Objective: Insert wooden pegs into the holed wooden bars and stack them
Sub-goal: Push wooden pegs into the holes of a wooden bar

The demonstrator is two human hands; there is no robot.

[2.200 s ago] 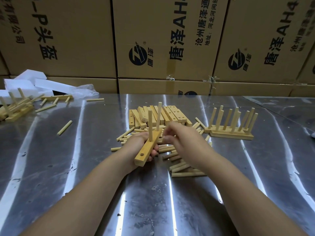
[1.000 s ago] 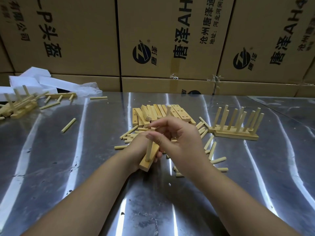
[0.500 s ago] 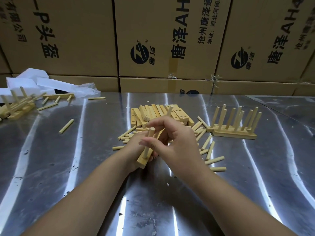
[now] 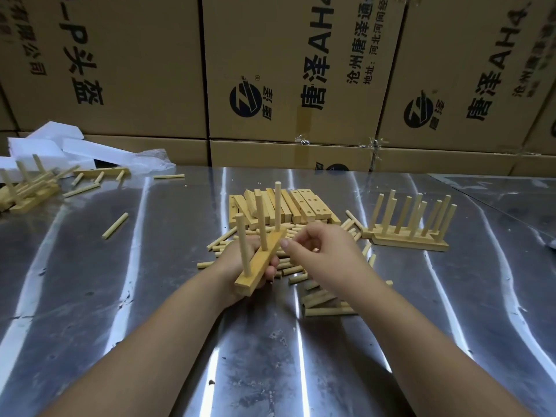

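Holed bar (image 4: pixel 257 266), carrying three upright pegs (image 4: pixel 261 221), sits gripped in the left hand (image 4: pixel 228 266). Right hand (image 4: pixel 319 251), at its 3 o'clock, fingers loosely curled, holds nothing visible.

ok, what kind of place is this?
Likely a warehouse or small workshop assembly bench: shiny sheet-metal worktable, stacked brown printed cardboard cartons behind it, and heaps of pale wooden pegs and holed wooden bars awaiting assembly.

A warehouse-style assembly workshop is indicated by stacked printed cartons (image 4: pixel 301 70) behind a sheet-metal worktop (image 4: pixel 270 356).
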